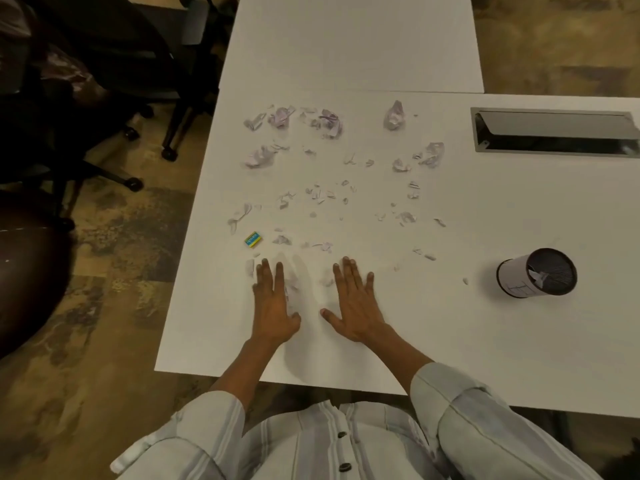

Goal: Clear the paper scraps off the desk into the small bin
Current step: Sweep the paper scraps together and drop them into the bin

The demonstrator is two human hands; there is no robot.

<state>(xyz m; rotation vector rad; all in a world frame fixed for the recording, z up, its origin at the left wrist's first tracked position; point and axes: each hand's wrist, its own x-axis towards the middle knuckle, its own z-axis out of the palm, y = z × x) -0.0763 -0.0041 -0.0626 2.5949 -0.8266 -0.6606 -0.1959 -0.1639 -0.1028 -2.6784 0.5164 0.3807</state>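
Barely begun: scraps (pixel 327 121) litter the desk (pixel 485 209) from far edge to near; the bin (pixel 536 273), well right, shows one or two inside; left hand (pixel 273 303) and right hand (pixel 356 304) lie flat, each grip spread and empty.

The place looked like an office; a broad white desk (pixel 450 209) butted against a second white table (pixel 353 43) of the same make, as in a shared workroom. A metal-framed cable hatch (pixel 557 131) was let into the desktop at the right — a fitting of office furniture. Black swivel chairs on castors (pixel 114 98) stood to the left; the floor was mottled brown-and-tan carpet (pixel 110 271). A small eraser (pixel 253 239) lay on the desk — ordinary stationery.
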